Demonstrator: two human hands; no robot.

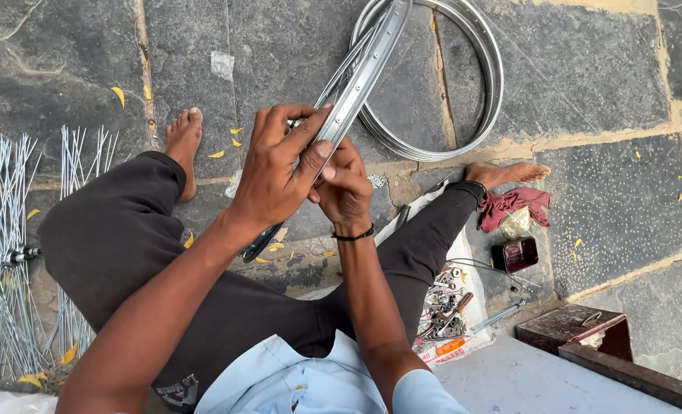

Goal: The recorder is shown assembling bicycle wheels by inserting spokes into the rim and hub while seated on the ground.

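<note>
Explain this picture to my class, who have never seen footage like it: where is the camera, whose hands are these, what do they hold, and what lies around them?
The single camera sits on a person's head and looks down at their own lap and hands. They sit on a stone floor with bare feet. The left hand and right hand both grip a shiny metal wheel rim seen edge-on. More rims lie flat beyond it. Bundles of thin spokes lie at the left; at the right are small tools and parts, a red cloth and a small dark tin.
</note>
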